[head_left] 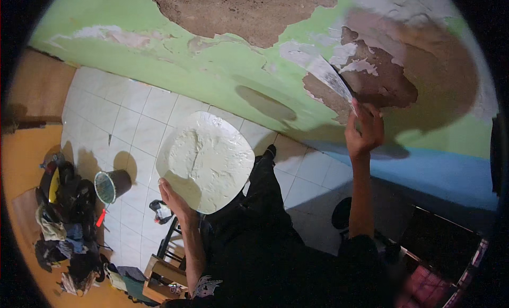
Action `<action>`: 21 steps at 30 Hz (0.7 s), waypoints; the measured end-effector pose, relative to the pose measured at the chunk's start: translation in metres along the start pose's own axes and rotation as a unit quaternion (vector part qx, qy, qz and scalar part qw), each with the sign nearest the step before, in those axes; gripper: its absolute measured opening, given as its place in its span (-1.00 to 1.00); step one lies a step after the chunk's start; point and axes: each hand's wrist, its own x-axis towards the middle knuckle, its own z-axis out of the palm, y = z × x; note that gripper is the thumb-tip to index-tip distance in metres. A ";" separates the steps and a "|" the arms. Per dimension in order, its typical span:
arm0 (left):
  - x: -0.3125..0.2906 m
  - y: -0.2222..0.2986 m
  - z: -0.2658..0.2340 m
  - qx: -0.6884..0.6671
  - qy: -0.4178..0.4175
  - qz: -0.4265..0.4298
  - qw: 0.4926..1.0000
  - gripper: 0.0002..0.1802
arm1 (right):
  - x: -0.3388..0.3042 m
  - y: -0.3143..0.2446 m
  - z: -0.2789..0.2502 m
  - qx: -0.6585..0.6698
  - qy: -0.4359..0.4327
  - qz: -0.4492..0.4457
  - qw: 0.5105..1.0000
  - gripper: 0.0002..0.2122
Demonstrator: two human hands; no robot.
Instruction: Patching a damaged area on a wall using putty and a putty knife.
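Note:
My left hand point(177, 202) grips the lower left edge of a rounded white plate point(231, 124), thumb on the rim and the other fingers hidden beneath. Thick off-white wall paste point(209, 162) covers most of the plate. Raised to the wall, my right hand point(366, 130) is closed around the end of a putty knife point(330, 79). The knife's wide blade lies against the peeling green wall point(222, 64), at the edge of a bare brown patch point(384, 77). White smears point(297, 52) show around the blade.
A dark bucket point(113, 186) stands on the white tiled floor point(140, 109) to the left. Bags and clothes point(66, 218) are heaped beside the orange wall. A wooden box point(164, 279) lies below my left forearm. At lower right is a dark flat panel point(437, 239). Another large bare patch point(244, 13) marks the wall above.

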 end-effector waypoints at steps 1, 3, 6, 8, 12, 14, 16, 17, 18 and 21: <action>0.001 -0.001 -0.001 0.005 0.005 0.001 1.000 -0.51 | 0.000 0.000 -0.002 0.005 0.007 0.012 1.000 -0.56; 0.001 0.001 -0.001 0.011 0.011 0.003 1.000 -0.50 | 0.003 -0.004 0.002 0.017 0.019 0.004 1.000 -0.58; 0.000 0.010 0.012 -0.007 -0.032 -0.003 0.999 -0.53 | 0.036 -0.024 -0.004 -0.003 0.006 -0.029 1.000 -0.63; -0.003 0.015 0.002 0.002 -0.017 0.011 1.000 -0.51 | 0.045 -0.034 0.011 0.009 -0.014 -0.058 0.998 -0.66; 0.005 0.007 -0.003 -0.004 -0.016 0.022 1.000 -0.50 | 0.039 -0.013 0.009 -0.011 -0.018 -0.075 0.997 -0.67; 0.003 0.008 -0.002 0.000 -0.010 0.025 1.000 -0.50 | 0.030 -0.001 -0.008 -0.039 -0.029 -0.087 0.995 -0.64; 0.001 0.010 0.001 0.003 -0.001 0.023 1.000 -0.50 | 0.026 0.003 -0.023 -0.031 0.006 -0.055 0.998 -0.62; 0.000 0.010 0.003 0.007 0.005 0.020 1.000 -0.50 | 0.030 0.002 -0.023 -0.030 0.006 -0.056 0.998 -0.62; 0.001 0.010 0.004 0.007 0.003 0.020 1.000 -0.50 | 0.035 -0.001 -0.024 -0.040 -0.030 -0.079 0.996 -0.61; 0.002 0.010 0.000 0.008 -0.011 0.020 1.000 -0.50 | 0.067 -0.025 -0.021 -0.057 -0.070 -0.102 0.991 -0.62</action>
